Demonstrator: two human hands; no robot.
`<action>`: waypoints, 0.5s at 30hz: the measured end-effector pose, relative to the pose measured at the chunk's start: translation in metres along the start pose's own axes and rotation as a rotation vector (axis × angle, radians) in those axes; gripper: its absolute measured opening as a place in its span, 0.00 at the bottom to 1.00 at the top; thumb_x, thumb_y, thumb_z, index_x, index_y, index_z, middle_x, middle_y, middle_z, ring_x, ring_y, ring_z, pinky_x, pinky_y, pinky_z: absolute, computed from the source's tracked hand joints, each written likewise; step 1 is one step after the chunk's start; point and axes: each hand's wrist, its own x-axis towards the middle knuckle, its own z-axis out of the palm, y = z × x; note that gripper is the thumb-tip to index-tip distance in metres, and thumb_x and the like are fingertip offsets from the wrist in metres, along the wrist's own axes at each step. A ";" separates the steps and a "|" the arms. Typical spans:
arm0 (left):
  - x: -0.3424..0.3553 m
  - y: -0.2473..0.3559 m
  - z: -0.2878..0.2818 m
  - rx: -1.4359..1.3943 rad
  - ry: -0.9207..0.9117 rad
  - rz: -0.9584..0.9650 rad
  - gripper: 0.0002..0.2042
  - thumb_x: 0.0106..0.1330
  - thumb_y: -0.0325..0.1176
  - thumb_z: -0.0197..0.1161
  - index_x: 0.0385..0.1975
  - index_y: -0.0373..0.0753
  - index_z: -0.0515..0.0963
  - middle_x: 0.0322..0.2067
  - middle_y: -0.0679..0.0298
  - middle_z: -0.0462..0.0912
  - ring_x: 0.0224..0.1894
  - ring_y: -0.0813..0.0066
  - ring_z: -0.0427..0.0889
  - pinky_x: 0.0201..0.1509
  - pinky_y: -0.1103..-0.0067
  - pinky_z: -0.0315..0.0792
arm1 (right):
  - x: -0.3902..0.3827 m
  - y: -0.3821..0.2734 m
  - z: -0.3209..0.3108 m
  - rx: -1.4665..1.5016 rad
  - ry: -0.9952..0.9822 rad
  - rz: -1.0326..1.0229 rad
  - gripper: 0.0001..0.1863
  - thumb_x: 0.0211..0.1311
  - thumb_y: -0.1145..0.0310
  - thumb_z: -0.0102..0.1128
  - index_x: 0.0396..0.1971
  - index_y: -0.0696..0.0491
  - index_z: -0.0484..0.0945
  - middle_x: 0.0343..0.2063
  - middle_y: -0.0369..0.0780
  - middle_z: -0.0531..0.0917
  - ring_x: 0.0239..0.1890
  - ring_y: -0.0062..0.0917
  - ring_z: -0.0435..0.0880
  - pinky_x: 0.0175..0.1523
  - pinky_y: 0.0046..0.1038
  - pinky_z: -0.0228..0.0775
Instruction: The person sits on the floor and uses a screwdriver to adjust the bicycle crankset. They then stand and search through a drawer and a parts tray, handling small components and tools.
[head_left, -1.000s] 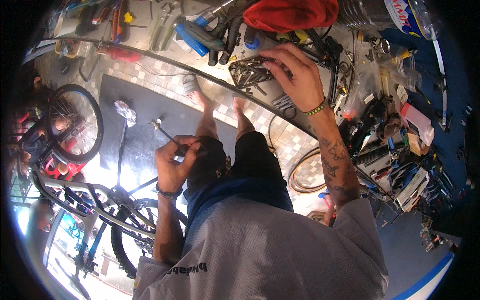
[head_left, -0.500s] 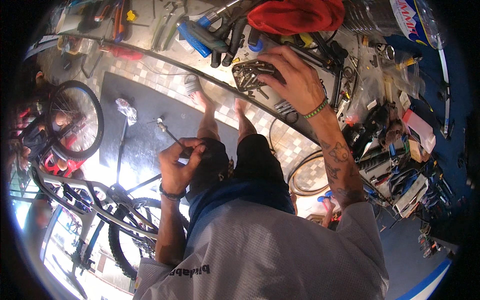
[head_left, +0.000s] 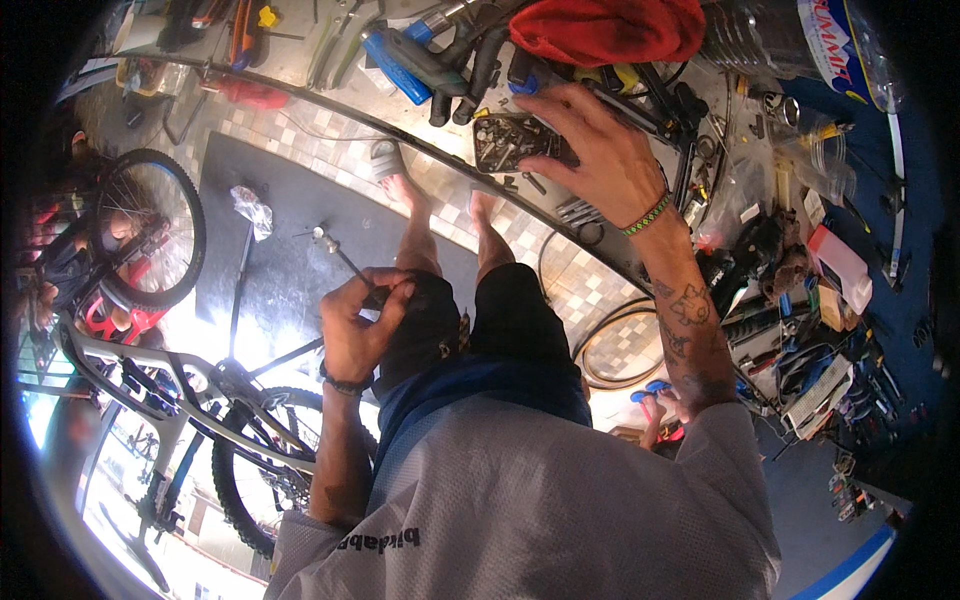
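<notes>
My right hand (head_left: 607, 160) spans a small dark tray (head_left: 480, 160), with the thumb along the near side and the fingers over the far side. Loose bolts and other small metal parts (head_left: 505, 138) fill the tray, which sits near the workbench's front edge. Part of the tray is hidden under the hand. Before my left thigh, my left hand (head_left: 362, 325) is closed on a thin dark rod (head_left: 347, 262). At the rod's far end is a small round metal fitting (head_left: 320, 234); its other end disappears inside my fingers.
Blue-and-grey tools (head_left: 410, 65), a red cloth (head_left: 610, 30) and a large clear bottle (head_left: 745, 35) lie on the workbench (head_left: 330, 85). Bicycle parts and tools crowd the right side. A bicycle frame (head_left: 130, 355) and wheel (head_left: 150, 230) stand at left. Coiled tyres (head_left: 620, 345) lie below the bench.
The tray looks more level, and its small parts lie differently under my right hand. My left hand keeps hold of the rod. The whole view has shifted slightly.
</notes>
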 end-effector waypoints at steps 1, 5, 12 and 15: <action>0.001 0.001 0.000 0.000 -0.007 -0.003 0.04 0.70 0.25 0.74 0.41 0.34 0.90 0.35 0.64 0.93 0.36 0.78 0.89 0.43 0.78 0.81 | 0.001 0.000 0.001 -0.029 0.000 -0.009 0.26 0.61 0.55 0.78 0.59 0.46 0.85 0.53 0.36 0.84 0.49 0.39 0.89 0.54 0.38 0.84; 0.003 0.001 0.001 -0.002 -0.023 0.013 0.06 0.69 0.25 0.74 0.42 0.34 0.90 0.36 0.62 0.93 0.37 0.76 0.90 0.44 0.78 0.82 | 0.010 -0.002 0.009 -0.120 -0.018 -0.048 0.23 0.63 0.53 0.77 0.54 0.44 0.86 0.50 0.33 0.84 0.45 0.37 0.90 0.48 0.37 0.85; 0.007 0.000 0.000 0.010 -0.043 0.014 0.07 0.68 0.26 0.75 0.44 0.35 0.90 0.37 0.59 0.94 0.38 0.73 0.92 0.46 0.76 0.84 | 0.019 0.002 0.010 -0.180 -0.011 -0.089 0.19 0.62 0.52 0.76 0.47 0.46 0.87 0.43 0.32 0.83 0.41 0.33 0.90 0.43 0.36 0.85; 0.006 -0.005 0.000 0.015 -0.043 0.024 0.07 0.68 0.26 0.75 0.44 0.35 0.90 0.37 0.59 0.94 0.38 0.72 0.92 0.46 0.76 0.84 | 0.021 -0.008 0.009 -0.174 -0.014 -0.075 0.25 0.57 0.49 0.80 0.50 0.47 0.86 0.44 0.35 0.82 0.48 0.34 0.89 0.47 0.37 0.86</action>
